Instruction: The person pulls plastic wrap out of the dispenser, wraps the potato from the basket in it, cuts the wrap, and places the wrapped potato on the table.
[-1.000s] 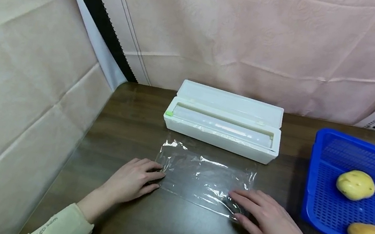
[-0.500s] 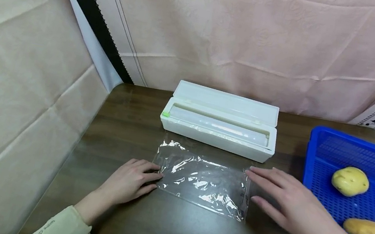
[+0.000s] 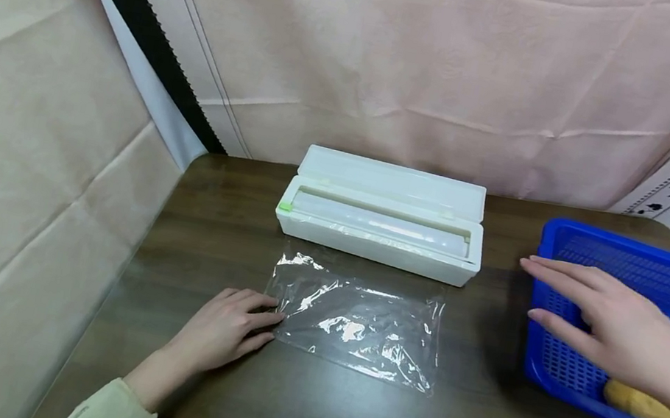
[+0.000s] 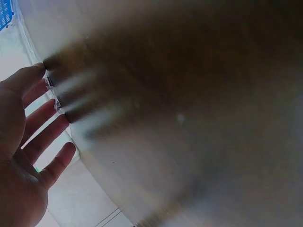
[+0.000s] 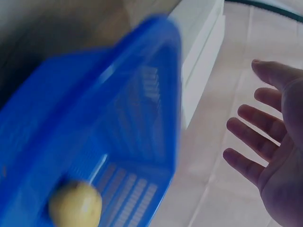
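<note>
A rectangle of clear plastic wrap (image 3: 361, 326) lies on the table, shiny and a little wrinkled. At its left edge rests my left hand (image 3: 226, 328), fingertips touching the film; the left wrist view shows those fingers (image 4: 45, 137) fairly straight against the tabletop. My right hand (image 3: 617, 326) is over the left part of the blue basket (image 3: 537, 379), fingers extended and nothing held. In the right wrist view a yellow potato (image 5: 75, 205) sits inside the basket, below the hand. A longer potato (image 3: 643, 407) shows partly under the right wrist in the head view.
A white wrap dispenser box (image 3: 380, 236) with its lid raised stands at the back of the table, behind the film, a roll inside. Beyond the table's back edge hangs a pale cloth (image 3: 401, 64). The basket takes up the table's right side.
My right hand has left the right edge of the plastic wrap and moved right, up over the basket. The left hand stays at the film's left edge.
</note>
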`<move>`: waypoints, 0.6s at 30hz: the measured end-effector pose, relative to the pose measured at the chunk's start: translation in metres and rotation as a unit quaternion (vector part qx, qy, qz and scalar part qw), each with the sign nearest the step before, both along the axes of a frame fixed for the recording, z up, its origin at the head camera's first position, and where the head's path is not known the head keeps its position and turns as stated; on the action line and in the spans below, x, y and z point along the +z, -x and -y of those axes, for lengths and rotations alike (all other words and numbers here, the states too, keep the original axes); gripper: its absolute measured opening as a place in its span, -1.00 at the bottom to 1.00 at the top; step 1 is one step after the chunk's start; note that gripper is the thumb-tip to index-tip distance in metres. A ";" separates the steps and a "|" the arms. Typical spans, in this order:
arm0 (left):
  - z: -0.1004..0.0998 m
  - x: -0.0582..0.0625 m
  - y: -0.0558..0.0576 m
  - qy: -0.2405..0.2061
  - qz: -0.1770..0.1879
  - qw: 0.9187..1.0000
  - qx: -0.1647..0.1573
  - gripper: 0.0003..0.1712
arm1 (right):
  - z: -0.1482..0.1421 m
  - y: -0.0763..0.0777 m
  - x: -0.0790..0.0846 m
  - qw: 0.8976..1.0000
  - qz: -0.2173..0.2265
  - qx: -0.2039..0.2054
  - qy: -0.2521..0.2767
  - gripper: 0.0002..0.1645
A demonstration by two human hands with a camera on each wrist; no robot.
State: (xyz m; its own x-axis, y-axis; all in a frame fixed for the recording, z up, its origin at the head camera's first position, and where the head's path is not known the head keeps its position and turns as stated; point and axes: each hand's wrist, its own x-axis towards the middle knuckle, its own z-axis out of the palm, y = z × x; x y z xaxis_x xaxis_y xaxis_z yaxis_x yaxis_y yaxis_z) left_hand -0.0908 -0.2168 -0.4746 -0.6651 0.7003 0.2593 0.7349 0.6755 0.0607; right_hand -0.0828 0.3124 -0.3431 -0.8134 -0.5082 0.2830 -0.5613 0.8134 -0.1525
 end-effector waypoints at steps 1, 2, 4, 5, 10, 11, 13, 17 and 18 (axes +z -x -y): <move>0.000 0.000 0.000 -0.001 0.000 1.000 0.001 -0.62 | -0.006 0.002 0.000 1.000 0.012 -0.010 -0.008 -0.17; 0.001 -0.001 -0.001 -0.002 0.000 1.000 0.001 -0.62 | -0.011 0.003 0.000 0.999 0.024 -0.022 -0.019 -0.15; 0.001 -0.001 -0.002 -0.005 0.000 1.000 0.002 -0.62 | -0.021 0.006 0.000 0.998 0.039 -0.042 -0.033 -0.12; 0.001 -0.001 -0.002 -0.006 -0.001 1.000 0.002 -0.62 | -0.026 0.007 0.000 0.997 0.047 -0.053 -0.041 -0.11; 0.001 -0.002 -0.003 -0.006 -0.002 1.000 0.004 -0.62 | -0.050 0.015 -0.004 0.989 0.087 -0.094 -0.069 -0.09; 0.001 -0.002 -0.003 -0.005 -0.003 1.000 0.004 -0.63 | -0.056 0.016 -0.006 0.989 0.091 -0.095 -0.071 -0.09; 0.000 -0.001 -0.003 -0.005 -0.002 1.000 0.004 -0.63 | -0.067 0.018 -0.010 0.988 0.097 -0.093 -0.076 -0.09; 0.000 0.000 -0.003 -0.001 0.000 1.000 0.004 -0.62 | -0.086 0.022 -0.020 0.991 0.084 -0.067 -0.079 -0.02; 0.000 0.000 -0.003 -0.001 0.000 1.000 0.005 -0.62 | -0.090 0.023 -0.022 0.991 0.084 -0.065 -0.083 0.00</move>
State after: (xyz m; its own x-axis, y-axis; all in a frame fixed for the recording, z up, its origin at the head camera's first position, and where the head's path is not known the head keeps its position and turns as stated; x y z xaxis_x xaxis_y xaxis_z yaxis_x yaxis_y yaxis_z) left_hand -0.0878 -0.2170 -0.4747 -0.6720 0.6934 0.2599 0.7282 0.6826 0.0616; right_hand -0.1056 0.4020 -0.3651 -0.9040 -0.4233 0.0592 -0.4273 0.8993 -0.0937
